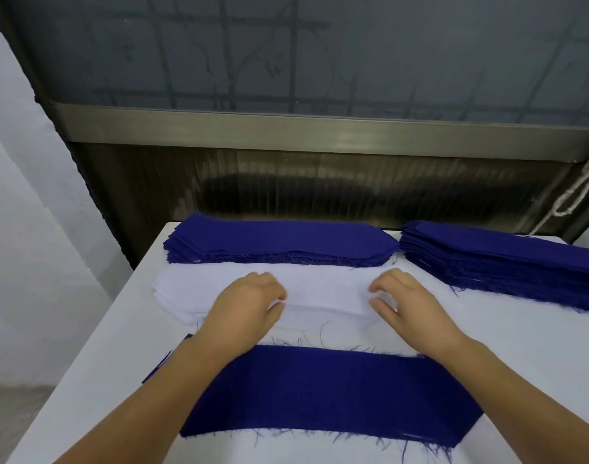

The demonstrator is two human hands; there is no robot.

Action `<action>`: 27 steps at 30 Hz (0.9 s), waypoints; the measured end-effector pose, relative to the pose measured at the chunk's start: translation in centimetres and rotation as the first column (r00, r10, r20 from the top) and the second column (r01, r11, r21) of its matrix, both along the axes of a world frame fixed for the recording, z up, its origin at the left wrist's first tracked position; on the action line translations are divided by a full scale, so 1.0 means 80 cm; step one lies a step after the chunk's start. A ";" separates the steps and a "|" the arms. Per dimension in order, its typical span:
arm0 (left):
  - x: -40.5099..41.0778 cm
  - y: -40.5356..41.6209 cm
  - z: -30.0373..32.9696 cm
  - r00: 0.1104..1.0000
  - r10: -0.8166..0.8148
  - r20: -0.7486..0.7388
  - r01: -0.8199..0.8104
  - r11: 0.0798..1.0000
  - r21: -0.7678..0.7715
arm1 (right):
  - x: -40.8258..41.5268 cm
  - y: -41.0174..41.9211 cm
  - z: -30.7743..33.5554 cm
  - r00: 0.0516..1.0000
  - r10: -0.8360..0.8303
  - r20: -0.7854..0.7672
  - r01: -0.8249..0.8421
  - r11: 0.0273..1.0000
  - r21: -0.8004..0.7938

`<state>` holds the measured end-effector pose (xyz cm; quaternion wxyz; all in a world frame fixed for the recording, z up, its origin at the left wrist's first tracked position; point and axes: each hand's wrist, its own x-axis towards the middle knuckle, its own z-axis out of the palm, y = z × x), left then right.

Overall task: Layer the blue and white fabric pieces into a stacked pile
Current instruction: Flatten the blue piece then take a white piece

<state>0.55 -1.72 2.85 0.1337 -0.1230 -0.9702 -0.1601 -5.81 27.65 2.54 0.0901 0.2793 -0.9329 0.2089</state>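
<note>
Fabric lies in long strips across a white table (pixel 85 380), every piece with its long axis running left to right. Nearest the person is a single blue piece (pixel 323 393) with frayed edges, partly covered by both forearms. Beyond it sits a stack of white pieces (pixel 192 289), and both hands are on its top layer: the left hand (pixel 246 306) and the right hand (pixel 403 296) each have fingers curled, pinching the near edge of the top white piece. How many layers each hand holds is hard to make out, white on white. Behind the white stack lies a blue stack (pixel 279 241), its right end tapering. A second blue stack (pixel 507 266) sits to the right, angled and cut off by the frame's right edge.
</note>
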 end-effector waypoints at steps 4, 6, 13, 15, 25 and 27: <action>-0.054 0.035 -0.001 0.996 -0.027 0.090 0.014 0.989 0.146 | -0.038 -0.018 -0.013 0.989 -0.002 0.149 -0.009 0.997 0.074; -0.066 0.039 -0.004 0.982 -0.048 0.183 0.008 0.977 0.214 | -0.046 -0.018 -0.016 0.984 -0.003 0.177 -0.007 0.998 0.056; -0.083 0.036 -0.012 0.954 -0.047 0.295 -0.037 0.962 0.272 | -0.063 -0.026 -0.010 0.955 -0.003 0.298 0.015 0.999 -0.038; -0.086 0.037 -0.011 0.955 -0.037 0.294 -0.043 0.965 0.259 | -0.067 -0.029 -0.007 0.943 -0.025 0.331 0.040 0.998 -0.038; -0.098 0.045 -0.010 0.978 -0.002 0.206 -0.027 0.990 0.138 | -0.048 -0.042 -0.001 0.974 -0.046 0.222 0.027 0.996 0.090; -0.095 0.039 -0.012 0.982 0.009 0.189 -0.032 0.992 0.121 | -0.048 -0.042 -0.005 0.982 -0.057 0.182 0.040 0.995 0.096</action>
